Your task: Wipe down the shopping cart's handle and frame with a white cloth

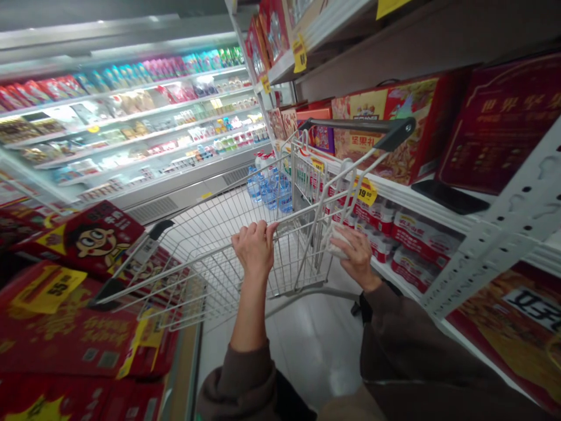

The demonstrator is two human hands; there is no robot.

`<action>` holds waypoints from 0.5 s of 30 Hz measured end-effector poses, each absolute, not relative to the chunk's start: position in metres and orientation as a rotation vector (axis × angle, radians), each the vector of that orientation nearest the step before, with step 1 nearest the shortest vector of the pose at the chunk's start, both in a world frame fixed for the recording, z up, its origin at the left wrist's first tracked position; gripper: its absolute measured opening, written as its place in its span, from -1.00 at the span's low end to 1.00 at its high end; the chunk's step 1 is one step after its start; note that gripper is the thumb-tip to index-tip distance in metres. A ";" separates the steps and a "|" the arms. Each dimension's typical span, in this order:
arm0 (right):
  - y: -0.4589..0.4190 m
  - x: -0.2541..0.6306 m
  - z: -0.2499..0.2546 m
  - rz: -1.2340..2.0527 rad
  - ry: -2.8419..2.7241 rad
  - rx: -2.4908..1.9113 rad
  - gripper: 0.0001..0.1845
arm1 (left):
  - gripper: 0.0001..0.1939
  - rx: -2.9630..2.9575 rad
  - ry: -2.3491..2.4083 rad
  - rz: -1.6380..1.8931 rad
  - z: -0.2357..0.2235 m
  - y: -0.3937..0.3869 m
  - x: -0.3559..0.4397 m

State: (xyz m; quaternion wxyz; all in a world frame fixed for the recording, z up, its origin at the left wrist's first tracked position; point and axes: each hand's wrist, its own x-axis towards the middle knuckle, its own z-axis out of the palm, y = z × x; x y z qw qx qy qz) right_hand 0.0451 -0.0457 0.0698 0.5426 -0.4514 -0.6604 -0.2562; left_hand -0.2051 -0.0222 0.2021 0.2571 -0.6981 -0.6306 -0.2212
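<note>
Under left hand (255, 248), cart (298, 215): steady near rim with fingers curled over it. Right of that grip, with right hand (357, 257) half closed round cloth (338, 241), rub cart side lightly, keeping knuckles off bottles (416, 228) beyond.

White cloth (336, 244) partly hidden; cooler packets (123, 77) blurred.

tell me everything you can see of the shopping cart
The shopping cart is an upright silvery wire basket, apparently metal, with a dark handle at one end and dark corner pieces at the other. It stands on the pale floor between red boxes and shelving. The left hand grips its near top edge; the right hand holds a white wad by the wires toward the handle end, probably touching them.
</note>
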 end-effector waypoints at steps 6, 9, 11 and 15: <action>-0.029 0.061 0.103 -0.685 -1.415 -1.096 -0.33 | -0.50 -1.903 -1.731 -0.629 0.203 -0.024 -0.202; -0.028 0.061 0.082 -0.657 -1.498 -1.057 -0.37 | -0.49 -1.915 -1.736 -0.639 0.203 -0.023 -0.201; -0.033 0.063 0.068 -0.622 -1.548 -1.070 -0.37 | -0.49 -1.918 -1.740 -0.634 0.203 -0.023 -0.201; -0.041 0.073 0.075 -0.712 -1.503 -1.168 -0.38 | -0.50 -1.904 -1.734 -0.630 0.201 -0.021 -0.202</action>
